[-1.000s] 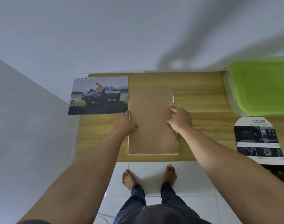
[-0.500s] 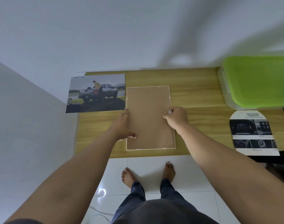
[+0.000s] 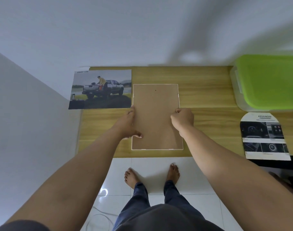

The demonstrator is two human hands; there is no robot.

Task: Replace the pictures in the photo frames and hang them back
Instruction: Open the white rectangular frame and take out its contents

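A photo frame (image 3: 156, 117) lies face down on the wooden table (image 3: 207, 90), its brown backing board up inside a thin white rim. My left hand (image 3: 128, 124) lies along the frame's left edge with straight fingers, the thumb resting on the backing board. My right hand (image 3: 182, 118) is curled at the frame's right edge, its fingertips pinching at the rim there. A loose picture of a pickup truck (image 3: 100, 89) lies left of the frame, touching its upper left side. A second printed sheet with car interior photos (image 3: 264, 135) lies at the table's right.
A clear box with a green lid (image 3: 269, 80) stands at the back right of the table. White walls close in behind and to the left. My bare feet (image 3: 152, 175) stand on white floor tiles, with a thin cable (image 3: 99, 215) lying on the floor.
My right hand went from fingers spread on the backing board to a curled grip at the right rim. My left hand slid slightly along the left edge.
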